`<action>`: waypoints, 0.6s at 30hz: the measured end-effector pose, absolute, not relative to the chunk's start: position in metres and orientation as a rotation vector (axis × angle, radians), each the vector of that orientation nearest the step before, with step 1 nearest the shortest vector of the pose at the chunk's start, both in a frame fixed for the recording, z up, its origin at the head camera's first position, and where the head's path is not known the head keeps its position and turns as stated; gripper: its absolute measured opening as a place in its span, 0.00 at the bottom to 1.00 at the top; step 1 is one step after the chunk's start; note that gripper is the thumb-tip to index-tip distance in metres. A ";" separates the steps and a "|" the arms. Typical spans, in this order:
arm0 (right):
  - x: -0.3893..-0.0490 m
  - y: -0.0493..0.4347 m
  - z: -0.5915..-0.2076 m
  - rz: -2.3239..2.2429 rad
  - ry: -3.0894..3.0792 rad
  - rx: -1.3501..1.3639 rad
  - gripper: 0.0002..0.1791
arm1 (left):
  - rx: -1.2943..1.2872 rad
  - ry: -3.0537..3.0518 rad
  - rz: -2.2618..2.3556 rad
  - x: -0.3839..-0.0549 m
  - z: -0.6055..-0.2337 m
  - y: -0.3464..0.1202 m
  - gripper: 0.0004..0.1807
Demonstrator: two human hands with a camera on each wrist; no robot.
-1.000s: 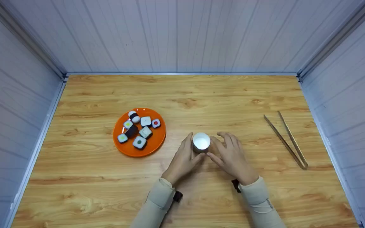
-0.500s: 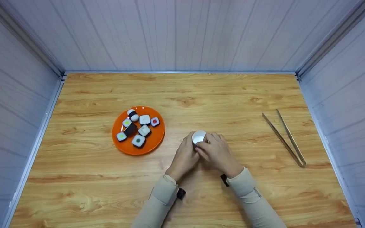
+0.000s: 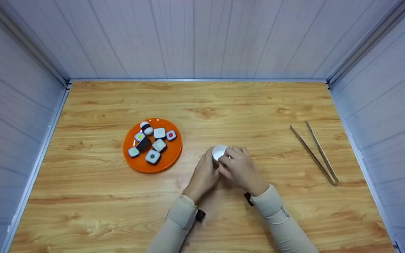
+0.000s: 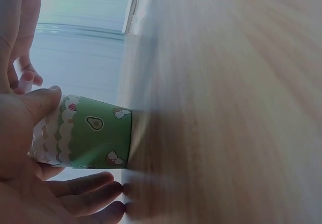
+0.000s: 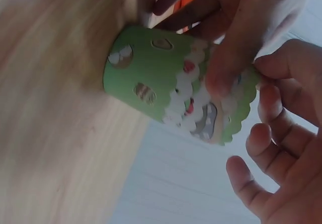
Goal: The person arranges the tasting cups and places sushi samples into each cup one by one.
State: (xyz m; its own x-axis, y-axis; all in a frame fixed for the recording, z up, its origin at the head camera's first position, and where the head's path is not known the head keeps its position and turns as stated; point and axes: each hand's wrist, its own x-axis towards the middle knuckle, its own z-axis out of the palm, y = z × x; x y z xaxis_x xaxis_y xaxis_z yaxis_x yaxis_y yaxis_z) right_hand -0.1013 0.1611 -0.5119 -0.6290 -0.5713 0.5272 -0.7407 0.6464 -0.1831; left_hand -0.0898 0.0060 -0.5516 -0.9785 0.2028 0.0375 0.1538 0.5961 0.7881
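Note:
A green paper cup [image 4: 100, 133] with avocado prints and a white scalloped band stands upright on the table, its white inside [image 3: 218, 151] showing from above. My left hand [image 3: 202, 175] grips its left side, the thumb across the band near the rim. My right hand [image 3: 240, 168] is at the rim on the other side. In the right wrist view the right hand [image 5: 287, 133] pinches the scalloped rim between thumb and index finger, while its other fingers are bent and off the cup. Whether more cups are nested inside, I cannot tell.
An orange plate [image 3: 169, 160] with several sushi pieces [image 3: 152, 156] is on the left of the wooden table [image 3: 223, 105]. Metal tongs [image 3: 316, 158] lie spread on the right. Pale panel walls [image 3: 193, 38] enclose the back and both sides.
My right hand has moved left from beside the cup and now holds its rim. The left hand keeps its hold on the cup, which has barely shifted.

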 end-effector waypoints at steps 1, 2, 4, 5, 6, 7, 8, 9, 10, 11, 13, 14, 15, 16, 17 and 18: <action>-0.102 0.162 -0.511 0.541 -2.431 1.037 0.02 | 0.303 2.761 1.352 -0.089 -0.552 0.005 0.34; -0.102 0.162 -0.509 0.534 -2.429 1.042 0.02 | 0.299 2.764 1.351 -0.089 -0.552 0.005 0.34; -0.103 0.164 -0.506 0.513 -2.406 1.047 0.03 | 0.304 2.771 1.362 -0.089 -0.552 0.005 0.35; -0.103 0.166 -0.504 0.505 -2.394 1.048 0.02 | 0.305 2.775 1.365 -0.089 -0.553 0.005 0.34; -0.104 0.167 -0.501 0.498 -2.387 1.050 0.02 | 0.308 2.781 1.368 -0.089 -0.553 0.005 0.35; -0.104 0.168 -0.498 0.493 -2.376 1.052 0.01 | 0.311 2.785 1.371 -0.089 -0.554 0.005 0.35; -0.105 0.169 -0.495 0.485 -2.370 1.051 0.01 | 0.314 2.787 1.372 -0.089 -0.554 0.005 0.35; -0.106 0.170 -0.492 0.486 -2.358 1.048 0.01 | 0.317 2.791 1.372 -0.089 -0.554 0.005 0.35; -0.108 0.171 -0.489 0.494 -2.349 1.049 0.03 | 0.318 2.794 1.371 -0.088 -0.554 0.005 0.36; -0.110 0.172 -0.487 0.499 -2.344 1.049 0.04 | 0.321 2.793 1.371 -0.088 -0.554 0.005 0.37; -0.115 0.175 -0.481 0.505 -2.341 1.047 0.05 | 0.325 2.782 1.374 -0.088 -0.554 0.005 0.39; -0.118 0.176 -0.478 0.503 -2.346 1.048 0.06 | 0.324 2.773 1.376 -0.088 -0.553 0.005 0.39; -0.122 0.177 -0.476 0.504 -2.346 1.051 0.06 | 0.323 2.763 1.381 -0.088 -0.553 0.005 0.40; -0.127 0.178 -0.474 0.501 -2.344 1.054 0.05 | 0.323 2.751 1.388 -0.088 -0.552 0.005 0.40; -0.132 0.179 -0.472 0.495 -2.345 1.056 0.05 | 0.321 2.742 1.393 -0.089 -0.552 0.005 0.40; -0.138 0.180 -0.469 0.490 -2.348 1.056 0.04 | 0.319 2.737 1.394 -0.089 -0.552 0.005 0.40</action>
